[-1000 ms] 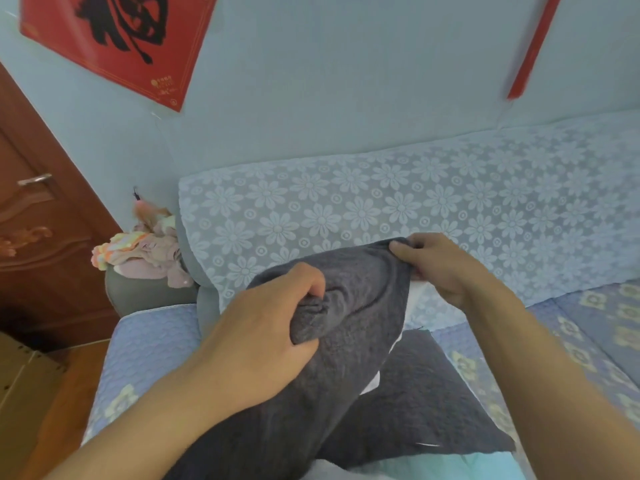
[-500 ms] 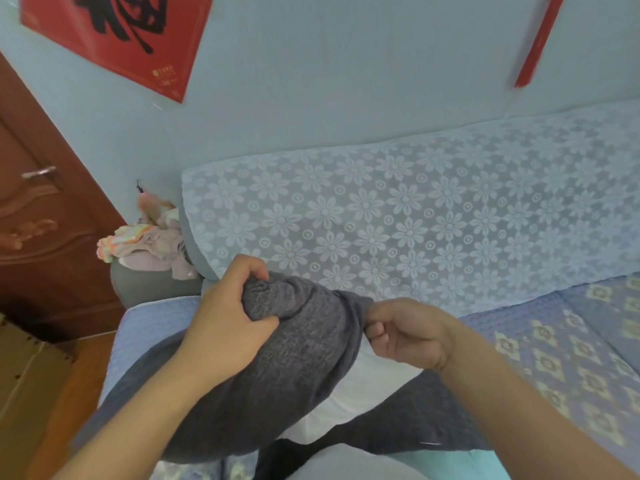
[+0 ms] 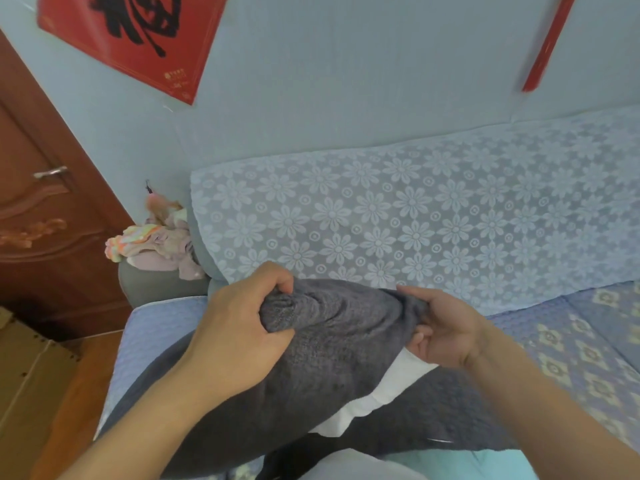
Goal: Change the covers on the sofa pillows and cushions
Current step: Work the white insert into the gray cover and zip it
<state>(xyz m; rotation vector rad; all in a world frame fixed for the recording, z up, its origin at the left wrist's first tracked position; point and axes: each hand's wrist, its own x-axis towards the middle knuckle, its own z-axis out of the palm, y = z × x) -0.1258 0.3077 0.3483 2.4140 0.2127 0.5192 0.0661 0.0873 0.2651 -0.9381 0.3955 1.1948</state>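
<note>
Both hands lower now, left hand (image 3: 239, 327) bunching grey cover (image 3: 332, 348), right hand (image 3: 446, 334) pinching its edge; white pillow (image 3: 377, 393) emerging near sofa seat (image 3: 162, 323). Probably mid-swap.

Two bare forearms come up from the bottom edge — no sleeves, no cuffs anywhere along what shows. The left hand (image 3: 239, 337) wears no ring, watch or band, and its wrist is plain. The right hand (image 3: 446, 334) is just as bare — no jewellery on its fingers (image 3: 420, 339), nothing round the wrist. At the very bottom, between the arms, light turquoise clothing shows, with a paler grey-white patch beside it.
</note>
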